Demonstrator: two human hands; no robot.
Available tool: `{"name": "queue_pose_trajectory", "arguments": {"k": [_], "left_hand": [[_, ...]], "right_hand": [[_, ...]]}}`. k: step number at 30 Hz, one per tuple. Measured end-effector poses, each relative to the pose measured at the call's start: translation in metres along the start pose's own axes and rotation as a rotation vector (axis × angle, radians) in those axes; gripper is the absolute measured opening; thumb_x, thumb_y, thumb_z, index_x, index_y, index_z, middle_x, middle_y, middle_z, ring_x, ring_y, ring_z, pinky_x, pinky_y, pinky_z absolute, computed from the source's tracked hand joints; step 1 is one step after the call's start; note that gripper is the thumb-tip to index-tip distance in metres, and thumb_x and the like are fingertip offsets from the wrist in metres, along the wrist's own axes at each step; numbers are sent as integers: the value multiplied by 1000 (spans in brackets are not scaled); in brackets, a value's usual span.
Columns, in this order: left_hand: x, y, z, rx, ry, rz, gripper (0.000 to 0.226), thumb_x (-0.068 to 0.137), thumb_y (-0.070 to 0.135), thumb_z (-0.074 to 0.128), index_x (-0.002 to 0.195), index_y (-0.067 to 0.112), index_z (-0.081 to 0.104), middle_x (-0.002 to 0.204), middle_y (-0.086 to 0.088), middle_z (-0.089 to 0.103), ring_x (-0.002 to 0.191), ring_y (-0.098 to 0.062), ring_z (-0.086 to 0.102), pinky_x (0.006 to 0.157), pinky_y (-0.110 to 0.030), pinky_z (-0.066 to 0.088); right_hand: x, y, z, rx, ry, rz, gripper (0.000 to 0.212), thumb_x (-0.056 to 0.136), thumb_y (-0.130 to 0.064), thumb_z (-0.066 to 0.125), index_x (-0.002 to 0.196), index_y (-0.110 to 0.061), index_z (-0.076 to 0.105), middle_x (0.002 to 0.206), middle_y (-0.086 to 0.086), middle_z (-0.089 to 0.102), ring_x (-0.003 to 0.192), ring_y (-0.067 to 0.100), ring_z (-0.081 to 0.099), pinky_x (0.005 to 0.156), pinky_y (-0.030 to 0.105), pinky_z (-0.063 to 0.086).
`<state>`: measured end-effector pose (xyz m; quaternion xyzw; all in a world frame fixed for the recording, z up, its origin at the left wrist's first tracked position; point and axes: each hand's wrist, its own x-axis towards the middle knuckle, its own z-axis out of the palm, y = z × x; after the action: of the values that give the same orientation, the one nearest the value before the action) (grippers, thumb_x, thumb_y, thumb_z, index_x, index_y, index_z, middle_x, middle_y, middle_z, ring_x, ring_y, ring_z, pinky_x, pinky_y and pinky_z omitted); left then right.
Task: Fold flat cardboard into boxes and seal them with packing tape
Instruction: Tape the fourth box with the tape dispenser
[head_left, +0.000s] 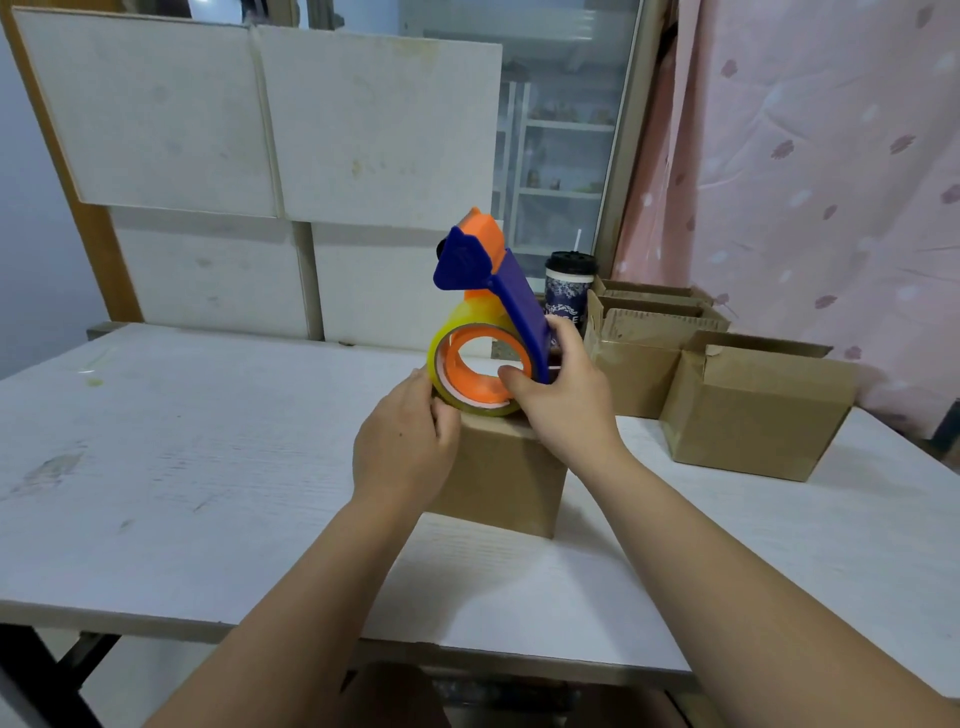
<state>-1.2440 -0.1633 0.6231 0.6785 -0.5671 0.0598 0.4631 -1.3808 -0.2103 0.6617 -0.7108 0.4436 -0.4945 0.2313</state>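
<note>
1. Near the middle of the tabletop (208, 441), a closed brown cardboard box (498, 478) stands upright, a person's two bare forearms reaching over the near edge towards it.
2. On top of the box rests a blue-and-orange tape dispenser (514, 296), loaded with a yellowish tape roll (452, 327). Its cutter end points up and its roll touches the box's top face.
3. The right hand (566, 400) grips the dispenser, thumb pressed on the orange hub inside the roll and fingers wrapped behind the blue handle.
4. The left hand (405, 447) sits at the roll's lower left edge, above the box's top left corner, with bent fingers touching the tape. Whether they pinch a loose end cannot be told.
5. Towards the right edge of the tabletop stands an open-topped carton (753, 415) with its flaps raised. Two more open cartons (639, 364) are lined up behind it, towards the far right corner.
6. A lidded paper cup (566, 288) with a dark patterned sleeve stands just left of those cartons, partly hidden by the dispenser's handle.
7. Along the far edge, white panels (260, 130) lean upright behind the tabletop.
8. A pink curtain (805, 156) with a leaf print hangs beyond the right side.
</note>
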Motion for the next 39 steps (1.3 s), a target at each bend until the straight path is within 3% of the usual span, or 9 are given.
{"name": "queue_pose_trajectory", "arguments": {"k": [4, 9, 12, 14, 17, 20, 27, 33, 39], "left_hand": [[3, 3, 0, 95, -110, -1, 36, 95, 20, 32, 123, 14, 53, 121, -4, 60, 104, -22, 55, 82, -35, 47], [7, 0, -3, 159, -208, 23, 42, 97, 19, 31, 136, 16, 45, 138, 0, 50, 121, -18, 47, 93, -32, 42], [8, 1, -3, 182, -230, 27, 46, 98, 21, 29, 142, 17, 40, 148, 2, 40, 132, -16, 38, 104, -32, 35], [6, 1, -4, 172, -238, 29, 47, 98, 23, 29, 144, 18, 36, 151, 2, 35, 136, -14, 33, 107, -30, 32], [-3, 2, -3, 197, -235, 76, 58, 95, 45, 35, 147, 20, 28, 154, 5, 27, 141, -11, 23, 108, -31, 32], [-5, 2, -1, 264, -248, 90, 77, 86, 66, 33, 149, 21, 24, 155, 5, 24, 142, -11, 20, 106, -32, 35], [-3, 5, -7, 363, -285, 117, 94, 71, 78, 11, 150, 26, 18, 157, 9, 19, 143, -9, 18, 101, -31, 41], [-2, 11, -10, 426, -314, 138, 82, 83, 72, 21, 149, 24, 20, 156, 7, 20, 142, -10, 20, 99, -30, 40], [-2, 15, -7, 448, -338, 158, 84, 82, 74, 18, 150, 24, 21, 157, 8, 20, 143, -9, 16, 103, -29, 37]], "right_hand": [[-2, -3, -3, 191, 86, -7, 43, 86, -23, 68, 123, -38, 49, 100, -22, 55, 92, 0, 54, 77, 13, 44], [-6, -3, -6, 327, 170, -7, 43, 87, -10, 65, 115, -39, 49, 109, -13, 57, 101, 4, 53, 84, 14, 43], [-1, -5, -14, 213, 88, 4, 51, 87, -6, 62, 126, -35, 45, 119, -5, 53, 107, 12, 52, 90, 27, 48], [9, -8, -28, -77, -59, -41, 59, 87, -8, 61, 135, -33, 38, 117, -6, 47, 103, 15, 51, 89, 33, 47], [21, -20, -48, -521, -224, -55, 60, 83, -19, 69, 132, -28, 36, 108, -5, 48, 91, 20, 53, 76, 36, 47], [25, -32, -46, -735, -231, -89, 55, 80, -18, 68, 124, -25, 35, 102, 0, 51, 83, 24, 54, 67, 37, 46], [26, -28, -52, -384, -240, -17, 44, 85, -20, 66, 123, -23, 43, 100, -1, 54, 79, 22, 55, 67, 33, 48], [29, -37, -53, -565, -230, -246, 46, 81, -1, 57, 121, -20, 45, 107, 6, 54, 89, 22, 49, 72, 33, 44], [36, -28, -77, -630, -286, -182, 53, 80, 2, 57, 123, -25, 44, 111, 3, 56, 90, 21, 51, 74, 31, 45]]}}
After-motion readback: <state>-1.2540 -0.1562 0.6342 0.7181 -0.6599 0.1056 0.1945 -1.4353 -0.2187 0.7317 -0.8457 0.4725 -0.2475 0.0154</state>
